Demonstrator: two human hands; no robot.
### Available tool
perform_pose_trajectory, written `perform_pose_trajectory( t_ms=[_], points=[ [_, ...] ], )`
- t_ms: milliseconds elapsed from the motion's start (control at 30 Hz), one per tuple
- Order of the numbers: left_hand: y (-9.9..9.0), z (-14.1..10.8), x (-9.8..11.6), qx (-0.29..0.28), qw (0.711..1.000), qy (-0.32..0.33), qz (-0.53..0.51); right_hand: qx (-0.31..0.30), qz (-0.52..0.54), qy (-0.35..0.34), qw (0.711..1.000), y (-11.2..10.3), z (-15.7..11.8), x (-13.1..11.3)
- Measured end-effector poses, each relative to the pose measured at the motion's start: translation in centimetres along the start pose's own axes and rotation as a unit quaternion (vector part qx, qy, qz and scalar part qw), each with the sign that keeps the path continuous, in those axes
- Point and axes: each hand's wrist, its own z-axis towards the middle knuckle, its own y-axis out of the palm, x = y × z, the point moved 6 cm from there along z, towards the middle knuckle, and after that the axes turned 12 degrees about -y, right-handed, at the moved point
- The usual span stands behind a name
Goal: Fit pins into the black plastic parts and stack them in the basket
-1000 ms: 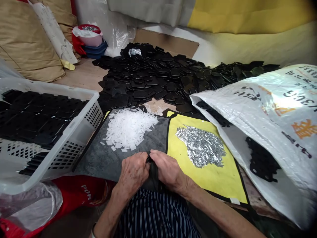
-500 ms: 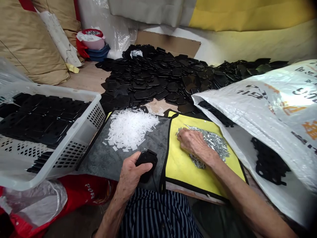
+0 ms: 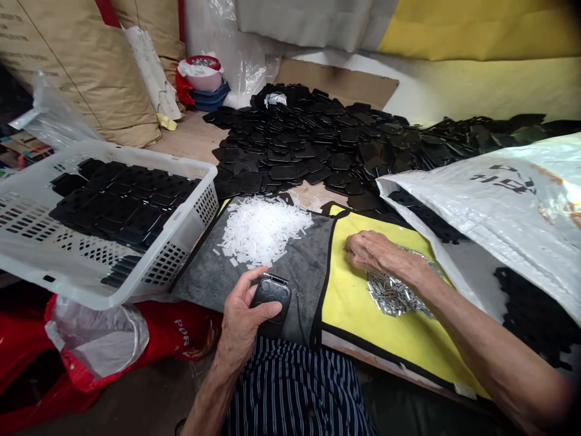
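Just over the desk's [image 3: 186,136] near edge, the left grip [image 3: 240,315] pinches the black case [image 3: 275,295], its long axis and barred end pointing forward. The right grip [image 3: 374,251] bunches at the metal pins [image 3: 394,297], contents hidden.

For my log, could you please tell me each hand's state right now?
Left hand: closed on a flat black plastic piece.
Right hand: at the slim silvery metal pins; grip hidden.

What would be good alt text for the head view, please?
The left hand holds a black plastic part near white strips on grey cloth; the right hand is at metal pins on yellow cloth. A white basket, black plates and a white sack surround them.
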Motion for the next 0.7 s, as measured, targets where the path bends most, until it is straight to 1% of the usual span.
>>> perform_pose_trajectory(
  t_ms=[67, 133, 200, 267, 300, 367, 400, 433, 500, 567, 600, 633, 667, 700],
  points=[
    [-0.2, -0.1, 0.0, 0.008, 1.0, 0.004, -0.012, -0.015, -0.034, 0.003, 0.999, -0.1, -0.4, -0.5],
    [-0.2, -0.1, 0.0, 0.007, 1.0, 0.0, -0.026, -0.028, -0.066, 0.035, 0.997, -0.4, -0.8, -0.7],
    [0.0, 0.0, 0.1, -0.004, 0.999, -0.005, -0.042, -0.018, -0.071, 0.076, 0.994, -1.0, -1.5, -0.7],
    [0.4, 0.2, 0.1, -0.018, 0.998, -0.005, -0.058, 0.015, -0.037, 0.109, 0.993, -1.5, -2.3, -0.8],
    [0.6, 0.3, 0.1, -0.023, 0.997, -0.005, -0.068, 0.043, -0.006, 0.12, 0.992, -1.7, -2.8, -1.0],
    [1.0, 0.5, 0.0, -0.034, 0.995, -0.01, -0.091, 0.117, 0.106, 0.134, 0.978, -2.0, -3.9, -1.7],
    [1.3, 0.7, -0.1, -0.043, 0.994, -0.018, -0.104, 0.155, 0.183, 0.133, 0.962, -2.0, -4.4, -2.4],
    [1.6, 0.8, -0.2, -0.053, 0.991, -0.026, -0.117, 0.188, 0.269, 0.129, 0.936, -1.9, -4.8, -3.2],
    [2.3, 1.0, -0.6, -0.074, 0.986, -0.043, -0.141, 0.233, 0.435, 0.121, 0.861, -1.3, -5.1, -5.4],
    [3.0, 1.2, -1.0, -0.091, 0.982, -0.058, -0.158, 0.259, 0.557, 0.12, 0.78, -0.4, -4.8, -7.6],
    [3.2, 1.2, -1.2, -0.098, 0.98, -0.065, -0.163, 0.272, 0.593, 0.125, 0.747, 0.1, -4.6, -8.5],
    [3.5, 1.2, -1.4, -0.103, 0.978, -0.071, -0.166, 0.285, 0.614, 0.136, 0.723, 0.6, -4.4, -9.2],
    [3.7, 1.2, -1.5, -0.107, 0.977, -0.076, -0.167, 0.299, 0.623, 0.149, 0.707, 1.1, -4.2, -9.7],
    [3.9, 1.2, -1.7, -0.111, 0.976, -0.079, -0.168, 0.313, 0.621, 0.164, 0.7, 1.6, -4.0, -10.0]
  ],
)
